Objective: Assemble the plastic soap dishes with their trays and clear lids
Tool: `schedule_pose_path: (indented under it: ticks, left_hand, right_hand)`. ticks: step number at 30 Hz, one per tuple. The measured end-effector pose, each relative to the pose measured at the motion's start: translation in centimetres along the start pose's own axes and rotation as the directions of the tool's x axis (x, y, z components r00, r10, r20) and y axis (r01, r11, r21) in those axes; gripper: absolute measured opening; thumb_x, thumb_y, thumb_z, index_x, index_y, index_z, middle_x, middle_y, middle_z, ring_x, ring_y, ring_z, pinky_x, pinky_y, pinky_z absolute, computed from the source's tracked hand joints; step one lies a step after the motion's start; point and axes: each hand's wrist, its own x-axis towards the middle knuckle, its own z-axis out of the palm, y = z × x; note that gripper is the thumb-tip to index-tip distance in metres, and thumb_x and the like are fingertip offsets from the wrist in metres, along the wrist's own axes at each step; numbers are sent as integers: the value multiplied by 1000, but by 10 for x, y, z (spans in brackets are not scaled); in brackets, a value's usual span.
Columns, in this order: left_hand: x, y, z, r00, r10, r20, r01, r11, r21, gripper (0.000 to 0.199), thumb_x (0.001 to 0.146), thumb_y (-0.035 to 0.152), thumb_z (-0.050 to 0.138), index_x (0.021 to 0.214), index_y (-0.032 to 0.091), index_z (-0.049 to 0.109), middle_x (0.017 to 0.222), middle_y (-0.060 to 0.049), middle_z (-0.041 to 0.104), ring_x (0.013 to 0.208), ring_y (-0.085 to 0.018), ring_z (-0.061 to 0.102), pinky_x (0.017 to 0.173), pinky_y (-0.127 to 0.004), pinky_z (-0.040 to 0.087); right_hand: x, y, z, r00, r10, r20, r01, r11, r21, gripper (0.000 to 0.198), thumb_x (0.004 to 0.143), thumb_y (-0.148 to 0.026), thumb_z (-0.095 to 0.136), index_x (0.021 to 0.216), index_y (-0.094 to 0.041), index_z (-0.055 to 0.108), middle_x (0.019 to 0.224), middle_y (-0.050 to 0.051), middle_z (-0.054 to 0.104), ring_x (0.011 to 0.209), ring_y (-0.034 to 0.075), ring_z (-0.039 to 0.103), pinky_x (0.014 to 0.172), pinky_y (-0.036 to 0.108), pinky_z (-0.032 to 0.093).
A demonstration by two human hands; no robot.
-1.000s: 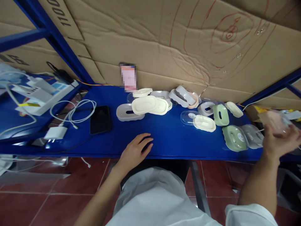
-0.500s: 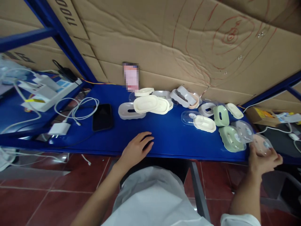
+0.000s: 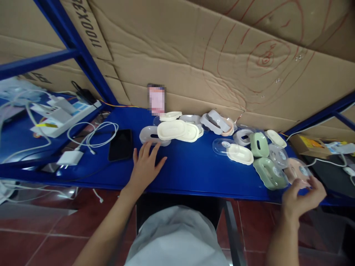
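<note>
My left hand (image 3: 144,166) is open, fingers spread. Its fingertips reach the near edge of a whitish oval soap box (image 3: 146,133) with a slot in it. At the right end of the table my right hand (image 3: 303,195) has its thumb and fingers closed at the near edge of a peach soap box (image 3: 295,170) under a clear lid. Left of it lie a green soap box (image 3: 267,175) and a clear-lidded grey piece (image 3: 278,155). Cream oval trays (image 3: 172,130) overlap beside the whitish box.
Behind these stand another green box (image 3: 259,144), a grey ring-shaped piece (image 3: 242,136) and a cream tray (image 3: 241,154). A black phone (image 3: 120,145), a coiled white cable (image 3: 91,133), a charger (image 3: 70,157) and a power strip (image 3: 66,116) are at left. Cardboard (image 3: 166,44) backs the table.
My left hand has moved left and forward to the whitish box. The peach box and the grey piece have shifted left against the green one, with my right hand at the peach box.
</note>
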Motion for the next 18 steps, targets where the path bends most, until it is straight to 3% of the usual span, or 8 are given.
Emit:
schedule_pose_path:
  ticks: [3, 5, 6, 7, 9, 12, 15, 18]
  left_hand:
    - [3, 2, -2, 998, 29, -55, -26, 998, 54, 30, 104, 35, 63, 130, 24, 73, 129, -15, 73, 130, -39, 63, 121, -68, 36]
    - [-1, 9, -4, 990, 136, -22, -135, 989, 53, 24, 105, 29, 60, 123, 24, 75, 120, -12, 75, 120, -34, 68, 119, -63, 38]
    - [-5, 15, -5, 980, 200, 13, -200, 979, 35, 24, 106, 26, 59, 123, 24, 75, 120, -10, 76, 117, -32, 69, 119, -62, 37]
    - [-9, 20, -6, 964, 261, 47, -262, 965, 10, 24, 106, 24, 59, 124, 25, 75, 121, -9, 76, 116, -30, 70, 121, -61, 36]
    - [-18, 30, -7, 924, 367, 103, -364, 930, -46, 26, 107, 22, 58, 127, 27, 73, 124, -8, 75, 117, -27, 70, 123, -57, 34]
    - [-29, 37, -9, 883, 450, 132, -441, 893, -91, 29, 107, 22, 59, 133, 29, 70, 130, -9, 73, 122, -27, 69, 120, -53, 37]
    - [-32, 36, -10, 921, 382, 76, -375, 923, -88, 32, 104, 25, 65, 136, 26, 68, 139, -14, 68, 125, -29, 66, 108, -49, 45]
    - [-33, 32, -11, 929, 369, 40, -360, 922, -141, 21, 102, 26, 70, 123, 25, 71, 130, -10, 73, 118, -28, 68, 103, -47, 46]
  right_hand:
    - [-7, -91, -1, 968, -250, 28, 230, 926, 299, 41, 101, -42, 59, 133, -18, 69, 129, 20, 71, 127, 40, 66, 111, 61, 53]
    - [-9, -154, 4, 879, -460, 127, 353, 806, 476, 35, 103, -35, 60, 134, -20, 69, 130, 17, 71, 124, 35, 68, 108, 56, 55]
    - [-10, -184, 9, 789, -589, 176, 414, 721, 556, 35, 104, -32, 60, 138, -23, 67, 137, 16, 69, 128, 34, 66, 110, 53, 54]
    - [-10, -212, 15, 662, -717, 220, 472, 626, 620, 38, 106, -30, 59, 143, -25, 65, 146, 16, 65, 134, 33, 63, 113, 53, 52]
    - [-12, -259, 31, 443, -858, 260, 536, 487, 690, 45, 108, -27, 56, 153, -25, 58, 160, 15, 56, 145, 32, 54, 119, 53, 46]
    - [-20, -306, 57, 257, -931, 258, 545, 360, 757, 52, 107, -16, 50, 158, -25, 53, 165, 13, 51, 155, 31, 44, 125, 55, 36]
    - [-27, -321, 75, 205, -950, 236, 463, 306, 832, 51, 106, -8, 47, 151, -27, 61, 150, 11, 65, 147, 27, 53, 123, 54, 34]
    - [-28, -311, 76, 272, -931, 242, 400, 338, 852, 37, 110, -18, 50, 141, -27, 68, 133, 11, 73, 130, 25, 64, 116, 51, 38]
